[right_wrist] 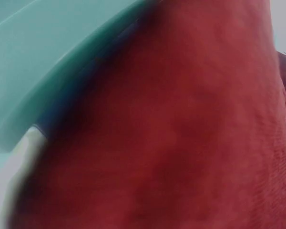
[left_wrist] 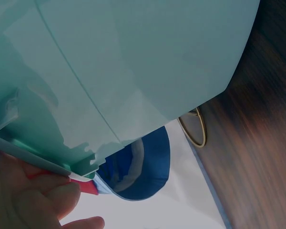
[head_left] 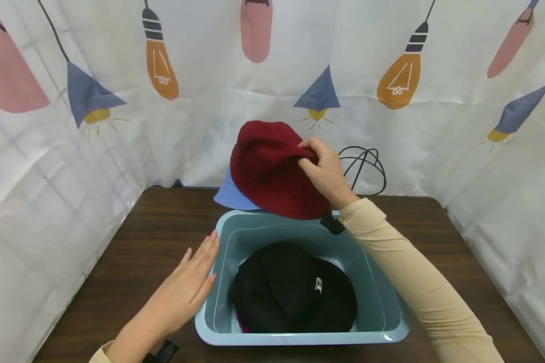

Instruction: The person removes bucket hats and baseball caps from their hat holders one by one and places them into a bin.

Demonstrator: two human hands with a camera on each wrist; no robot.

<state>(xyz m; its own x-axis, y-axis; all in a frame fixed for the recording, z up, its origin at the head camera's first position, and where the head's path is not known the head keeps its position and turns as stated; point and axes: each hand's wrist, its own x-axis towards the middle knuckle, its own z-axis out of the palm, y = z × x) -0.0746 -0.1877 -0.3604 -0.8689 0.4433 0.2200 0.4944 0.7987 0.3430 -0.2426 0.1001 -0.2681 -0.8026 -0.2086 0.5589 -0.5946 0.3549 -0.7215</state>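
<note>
Dark red bucket hat (head_left: 272, 166) hangs over the far rim of a light blue plastic basin (head_left: 206, 322), pinched at its side between the thumb and fingers of my right hand (head_left: 324, 169). In the right wrist view the hat (right_wrist: 171, 124) fills most of the picture. My left hand (head_left: 188, 282) lies with straight fingers along the basin's left rim. Inside the basin sits a black hat (head_left: 281, 287) with a small white mark, a bit of pink showing beneath it. Behind the red hat a blue hat (head_left: 236, 194) is partly hidden; its inside shows in the left wrist view.
A black wire frame (head_left: 363, 169) stands on the dark wooden table (head_left: 172, 222) at the back right, behind my right wrist. White cloth (head_left: 200, 136) printed with lamps and bulbs encloses the table at the back and sides.
</note>
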